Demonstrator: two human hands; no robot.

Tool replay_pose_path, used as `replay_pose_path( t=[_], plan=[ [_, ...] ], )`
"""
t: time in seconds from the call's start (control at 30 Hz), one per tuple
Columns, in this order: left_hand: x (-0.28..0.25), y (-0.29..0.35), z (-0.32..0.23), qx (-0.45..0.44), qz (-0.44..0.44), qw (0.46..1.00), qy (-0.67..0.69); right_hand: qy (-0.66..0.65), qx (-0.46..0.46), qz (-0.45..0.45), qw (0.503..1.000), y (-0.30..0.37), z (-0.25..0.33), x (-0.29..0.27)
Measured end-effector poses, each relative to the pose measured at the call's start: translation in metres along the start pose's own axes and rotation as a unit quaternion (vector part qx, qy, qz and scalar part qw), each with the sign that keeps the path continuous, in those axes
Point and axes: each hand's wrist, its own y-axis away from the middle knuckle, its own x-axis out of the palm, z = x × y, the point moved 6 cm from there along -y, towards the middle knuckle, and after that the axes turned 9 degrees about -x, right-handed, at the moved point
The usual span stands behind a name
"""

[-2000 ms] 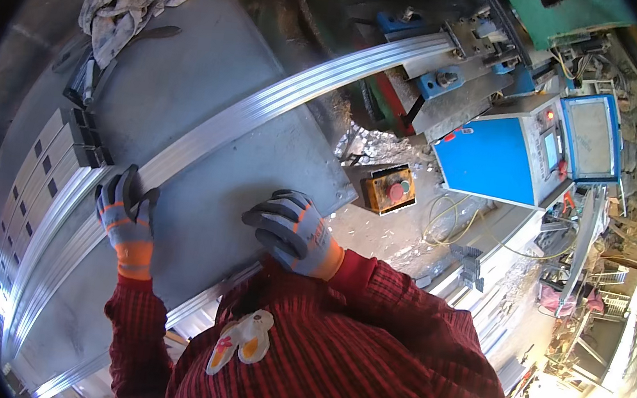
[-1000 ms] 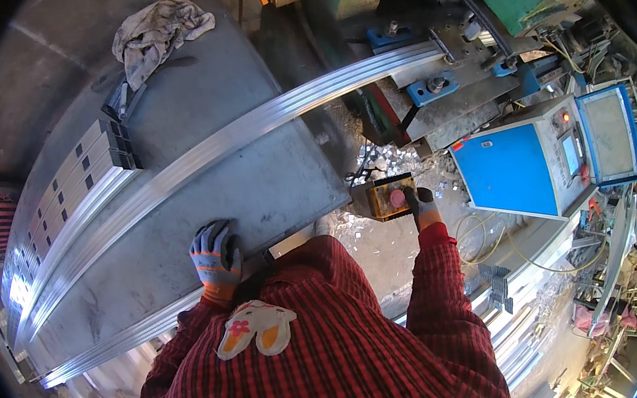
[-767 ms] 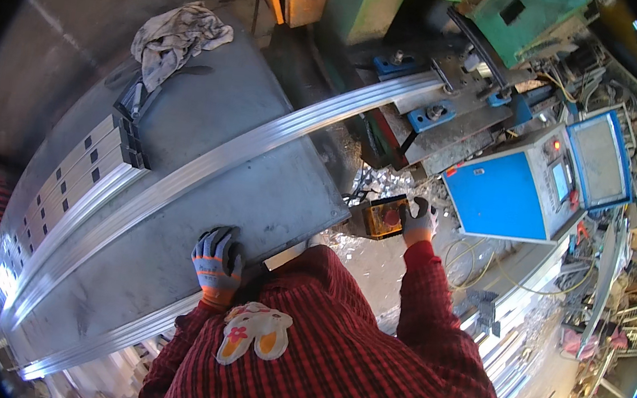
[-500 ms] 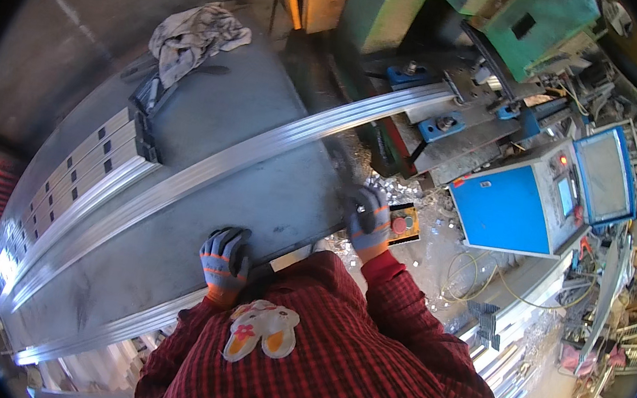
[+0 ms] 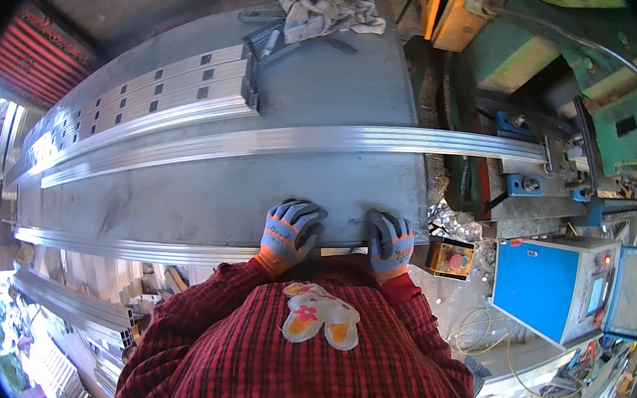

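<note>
My left hand (image 5: 289, 232), in a grey glove with orange bands, rests at the near edge of the grey metal table (image 5: 321, 176). Its fingers are loosely bent and apart, with nothing seen in them. My right hand (image 5: 392, 243), gloved alike, lies on the same edge a short way to the right, fingers bent downward and holding nothing visible. Beyond both hands, a long silver metal profile (image 5: 294, 140) crosses the table. Its right end sits in the press tooling (image 5: 555, 159), apart from my hands.
Punched profiles (image 5: 181, 93) lie side by side at the table's far left, near a crumpled rag (image 5: 328, 10). A box with a red push button (image 5: 453, 260) stands right of my right hand. Farther right is a blue control cabinet (image 5: 536, 287). Another profile (image 5: 132, 247) lines the near edge.
My right hand has moved left from beside the button box to the table edge. The view has turned right; the long profile still reaches into the press tooling.
</note>
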Motion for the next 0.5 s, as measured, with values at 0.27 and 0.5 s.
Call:
replay_pose_path(
  t=[0.27, 0.5],
  plan=[
    [-0.004, -0.001, 0.000, 0.001, 0.005, 1.000, -0.012, 0.018, -0.026, -0.048, 0.998, 0.001, 0.001, -0.001],
    [0.006, 0.006, 0.005, -0.039, 0.017, 0.999, -0.028, 0.039, -0.058, -0.022, 0.997, 0.001, 0.003, 0.003]
  ],
)
